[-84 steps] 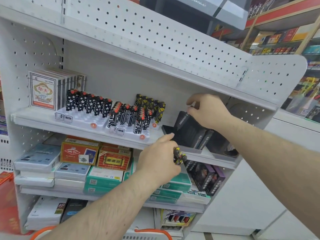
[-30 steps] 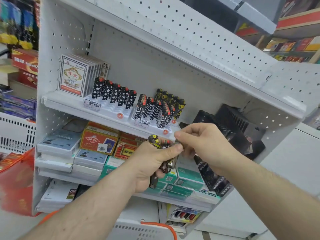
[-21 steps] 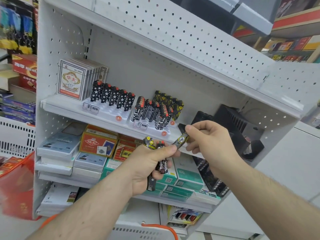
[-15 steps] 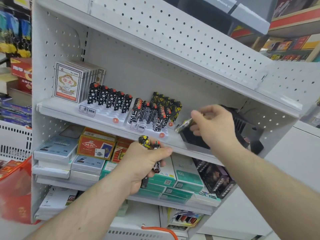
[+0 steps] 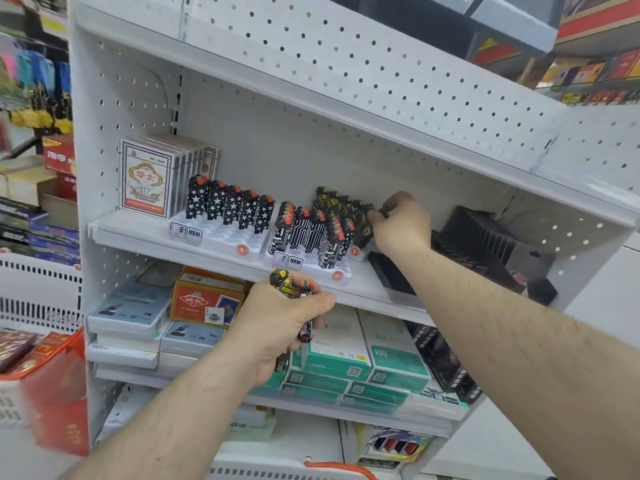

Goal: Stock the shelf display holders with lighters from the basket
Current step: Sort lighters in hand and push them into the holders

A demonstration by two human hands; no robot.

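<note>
Head view, the only one on offer. The right hand [image 5: 398,225] is up at the top shelf [image 5: 138,233], fingers curled in at the far end of the right display holder [image 5: 311,268], right against the back row of black-and-yellow lighters [image 5: 341,206]. Something dark sits pinched at the fingertips, but the knuckles cover most of it, so whether it is a lighter and whether it is seated in a slot is impossible to tell. Lower down, the left hand [image 5: 280,327] grips a bundle of spare lighters [image 5: 294,292]; their tops poke out above the thumb, one end shows below the fist, and the count is hidden by the palm. The left display holder [image 5: 221,240] carries one row of star-patterned lighters [image 5: 228,209], with bare white slots in front. Playing-card boxes [image 5: 147,178] stand beside it. To the right, black ribbed trays [image 5: 481,237] lie partly behind the forearm. The basket is nearly cut off: just an orange handle [image 5: 339,467] and a white rim at the bottom edge. The left border is blurred, colours only.
</note>
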